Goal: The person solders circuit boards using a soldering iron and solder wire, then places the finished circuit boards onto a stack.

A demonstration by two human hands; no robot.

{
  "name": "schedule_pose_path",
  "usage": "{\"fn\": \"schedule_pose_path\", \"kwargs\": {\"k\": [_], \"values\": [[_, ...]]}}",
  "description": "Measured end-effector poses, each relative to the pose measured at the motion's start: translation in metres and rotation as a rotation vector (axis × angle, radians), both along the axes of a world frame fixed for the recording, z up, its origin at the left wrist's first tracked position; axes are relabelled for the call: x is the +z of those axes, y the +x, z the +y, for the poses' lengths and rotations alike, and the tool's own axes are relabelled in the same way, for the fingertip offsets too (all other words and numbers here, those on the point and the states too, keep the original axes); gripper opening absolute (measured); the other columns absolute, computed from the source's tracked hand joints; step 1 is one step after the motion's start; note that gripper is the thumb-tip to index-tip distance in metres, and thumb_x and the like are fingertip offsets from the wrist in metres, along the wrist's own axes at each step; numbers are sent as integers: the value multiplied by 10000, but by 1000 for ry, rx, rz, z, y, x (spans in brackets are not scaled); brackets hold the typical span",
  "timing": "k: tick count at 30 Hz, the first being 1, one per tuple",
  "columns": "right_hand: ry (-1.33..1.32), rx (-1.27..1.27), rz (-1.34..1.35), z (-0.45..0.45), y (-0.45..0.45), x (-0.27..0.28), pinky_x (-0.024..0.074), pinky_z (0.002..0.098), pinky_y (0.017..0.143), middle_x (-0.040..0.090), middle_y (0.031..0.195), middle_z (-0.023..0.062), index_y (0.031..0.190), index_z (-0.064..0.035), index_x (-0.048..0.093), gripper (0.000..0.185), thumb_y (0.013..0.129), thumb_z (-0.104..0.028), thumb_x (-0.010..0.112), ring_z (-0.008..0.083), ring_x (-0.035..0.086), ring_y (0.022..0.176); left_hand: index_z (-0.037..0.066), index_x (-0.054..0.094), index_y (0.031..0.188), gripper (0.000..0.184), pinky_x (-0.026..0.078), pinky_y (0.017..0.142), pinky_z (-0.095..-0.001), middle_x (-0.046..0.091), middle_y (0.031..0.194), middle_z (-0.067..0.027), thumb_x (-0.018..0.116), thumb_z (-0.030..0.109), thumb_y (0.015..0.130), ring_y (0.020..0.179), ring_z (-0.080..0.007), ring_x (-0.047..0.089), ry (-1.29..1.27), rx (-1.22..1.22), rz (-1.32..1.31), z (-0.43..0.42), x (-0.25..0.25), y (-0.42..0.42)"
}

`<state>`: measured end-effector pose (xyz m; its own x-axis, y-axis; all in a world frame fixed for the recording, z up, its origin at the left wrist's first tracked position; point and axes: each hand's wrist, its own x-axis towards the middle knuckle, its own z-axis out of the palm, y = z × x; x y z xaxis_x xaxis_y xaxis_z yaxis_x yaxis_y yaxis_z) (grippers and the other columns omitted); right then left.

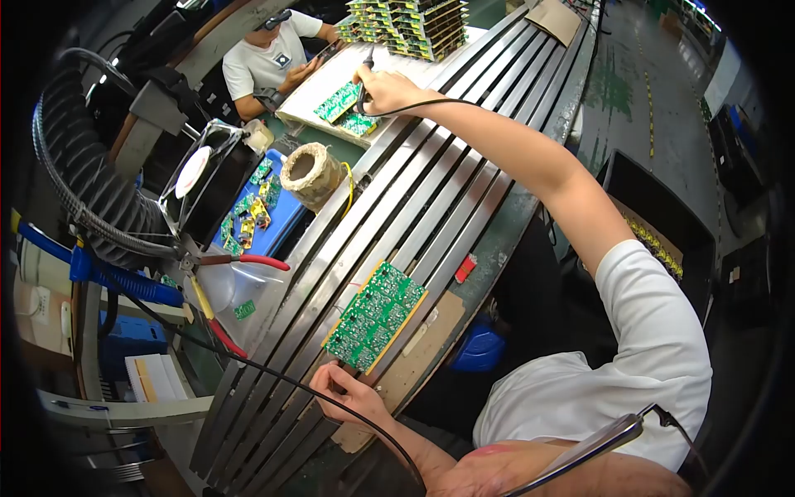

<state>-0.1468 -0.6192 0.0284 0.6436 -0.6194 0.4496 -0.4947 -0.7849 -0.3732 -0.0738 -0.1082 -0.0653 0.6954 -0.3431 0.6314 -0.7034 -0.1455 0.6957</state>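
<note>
A green circuit board [377, 316] with yellow edge strips lies across the metal rails [451, 207]. Just below its lower end is my left hand [348, 395], thumb and fingers pinched together close to the board; whatever is between them is too small to make out. Stretched far forward, my right hand [387, 91] is closed around a dark, corded tool that looks like a soldering iron [362, 95]. Beneath and beside that hand, more green circuit boards [338, 101] lie on a white surface [298, 108].
Tall stacks of boards [410, 29] stand at the back, near a seated person [269, 62]. On the left are a fan [203, 178], a ribbed hose [91, 157], red-handled pliers [240, 261], a round tape-like roll [313, 174] and a blue tray [281, 217]. A black cable [273, 373] crosses the rails.
</note>
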Motion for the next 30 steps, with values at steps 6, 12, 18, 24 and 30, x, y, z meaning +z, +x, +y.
{"fn": "schedule_pose_path", "kwargs": {"k": [6,12,18,24,30], "values": [[-188,102,321,-55,34,30,544,492,817,690,1029,186,1349,-165,501,771,626,-199,767,366,689,986,-14,613,997,131,551,719,-303,649,957,-101,602,110,1036,831,-186,648,54,17,110,0,3,-5],[-180,41,678,-40,46,70,542,477,839,670,1161,134,1366,-256,555,862,539,-149,775,327,673,1073,-22,612,984,140,541,711,-293,662,903,-109,608,110,1028,813,-186,648,41,92,106,0,-2,-2],[-101,132,637,-67,49,65,537,446,857,683,1141,97,1330,-224,571,838,539,-210,846,313,667,1074,-29,614,978,140,530,722,-308,668,878,-111,612,103,1022,796,-196,648,49,130,151,-6,2,-3],[-153,141,573,-76,43,68,536,448,827,680,1094,121,1354,-189,540,879,530,-190,847,335,667,1046,-25,615,981,145,534,729,-317,668,872,-112,613,113,1024,785,-203,652,69,148,96,-8,3,-4],[-160,107,552,-69,41,68,536,463,819,691,1096,115,1379,-221,520,904,536,-234,848,332,678,1017,-21,620,986,148,536,718,-318,667,863,-113,616,121,1024,780,-205,652,73,174,40,-7,-2,-2]]}}
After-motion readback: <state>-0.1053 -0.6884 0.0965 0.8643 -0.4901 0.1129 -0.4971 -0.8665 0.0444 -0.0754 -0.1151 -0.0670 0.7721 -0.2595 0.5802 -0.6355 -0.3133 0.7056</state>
